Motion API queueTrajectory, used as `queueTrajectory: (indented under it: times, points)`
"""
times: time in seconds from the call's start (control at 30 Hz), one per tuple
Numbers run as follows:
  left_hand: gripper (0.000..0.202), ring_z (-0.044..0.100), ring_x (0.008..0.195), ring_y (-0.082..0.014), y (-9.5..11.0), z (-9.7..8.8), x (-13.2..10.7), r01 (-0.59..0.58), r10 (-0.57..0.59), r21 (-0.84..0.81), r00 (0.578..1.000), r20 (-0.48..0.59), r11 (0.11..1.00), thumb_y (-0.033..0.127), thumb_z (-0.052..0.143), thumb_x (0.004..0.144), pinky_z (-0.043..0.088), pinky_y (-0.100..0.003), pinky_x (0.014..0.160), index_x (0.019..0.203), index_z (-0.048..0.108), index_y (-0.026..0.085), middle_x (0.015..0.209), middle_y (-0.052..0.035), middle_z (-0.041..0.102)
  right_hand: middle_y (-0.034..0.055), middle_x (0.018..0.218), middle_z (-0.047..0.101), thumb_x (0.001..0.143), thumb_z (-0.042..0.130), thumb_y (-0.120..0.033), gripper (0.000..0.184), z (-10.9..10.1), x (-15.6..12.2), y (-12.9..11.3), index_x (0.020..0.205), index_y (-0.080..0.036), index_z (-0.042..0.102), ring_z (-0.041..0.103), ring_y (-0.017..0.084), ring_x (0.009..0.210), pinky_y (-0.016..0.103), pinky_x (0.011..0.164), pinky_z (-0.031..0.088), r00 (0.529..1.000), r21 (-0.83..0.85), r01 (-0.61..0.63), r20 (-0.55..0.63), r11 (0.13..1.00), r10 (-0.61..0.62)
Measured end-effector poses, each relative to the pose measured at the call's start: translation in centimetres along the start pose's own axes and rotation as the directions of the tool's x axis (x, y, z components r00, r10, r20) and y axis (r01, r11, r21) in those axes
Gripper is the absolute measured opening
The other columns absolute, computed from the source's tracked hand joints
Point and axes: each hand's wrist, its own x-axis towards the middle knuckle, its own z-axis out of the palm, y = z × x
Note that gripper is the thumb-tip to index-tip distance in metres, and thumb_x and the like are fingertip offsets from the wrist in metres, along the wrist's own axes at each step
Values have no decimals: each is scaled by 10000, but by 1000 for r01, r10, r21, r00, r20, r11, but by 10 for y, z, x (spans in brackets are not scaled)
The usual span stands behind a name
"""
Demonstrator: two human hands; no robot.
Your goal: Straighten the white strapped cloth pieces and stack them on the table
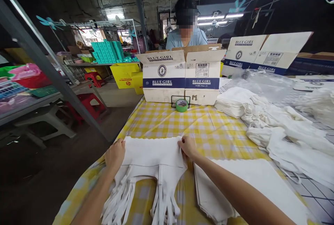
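A stack of white cloth bags [152, 157] lies on the yellow checked tablecloth [182, 124] close in front of me, its strap handles [161, 200] trailing towards me. My left hand [114, 154] grips the stack's left edge with curled fingers. My right hand [187, 146] pinches its top right corner. To the right of my right arm, a second flat pile of white cloth [255, 179] rests on the table.
An open "Blue Girl" carton [182, 77] stands at the table's far end with a green tape roll [182, 105] before it; a person sits behind it. Loose white bags [281, 127] and clear plastic [261, 84] fill the right side. Red stools [88, 105] and shelving stand left.
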Motion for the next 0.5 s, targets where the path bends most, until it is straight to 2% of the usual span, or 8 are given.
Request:
queueTrajectory:
  times: [0.2, 0.3, 0.37, 0.4, 0.5]
  points:
    - [425, 627, 804, -298, 11, -5, -4, -52, 57, 97, 997, -58, 994, 336, 248, 915, 376, -378, 690, 985, 613, 131, 963, -161, 678, 59, 712, 615, 801, 518, -208, 109, -5, 3, -2, 698, -172, 518, 564, 169, 688, 241, 560, 334, 999, -46, -2, -39, 999, 0]
    - [443, 604, 839, -333, 20, -15, -12, -81, 108, 191, 986, -131, 978, 354, 254, 907, 369, -410, 711, 1010, 591, 87, 944, -205, 657, 40, 755, 609, 769, 585, -264, 101, -19, -1, 3, 779, -175, 538, 557, 168, 725, 239, 583, 345, 999, -58, 0, -33, 998, -2]
    - [481, 578, 905, -365, 30, -23, -22, -103, 158, 261, 967, -201, 960, 388, 246, 903, 368, -433, 734, 1086, 544, 58, 965, -238, 634, 12, 750, 603, 772, 595, -319, 177, -39, -9, 13, 883, -191, 544, 553, 152, 704, 232, 581, 354, 999, -53, 19, -30, 998, -21]
    - [493, 570, 921, -361, 38, -27, -28, -113, 188, 293, 952, -240, 949, 410, 238, 902, 373, -435, 746, 1126, 516, 69, 969, -229, 632, 0, 745, 600, 779, 589, -337, 208, -54, -14, 21, 929, -202, 541, 551, 144, 688, 228, 578, 358, 999, -41, 40, -32, 998, -41]
    - [481, 563, 946, -311, 70, -34, -57, -183, 257, 245, 912, -319, 952, 474, 256, 892, 388, -416, 783, 1211, 447, 168, 1016, -146, 638, -9, 724, 596, 790, 562, -324, 192, -113, -35, 55, 944, -209, 561, 546, 131, 642, 227, 566, 367, 996, 1, 68, -64, 998, -67]
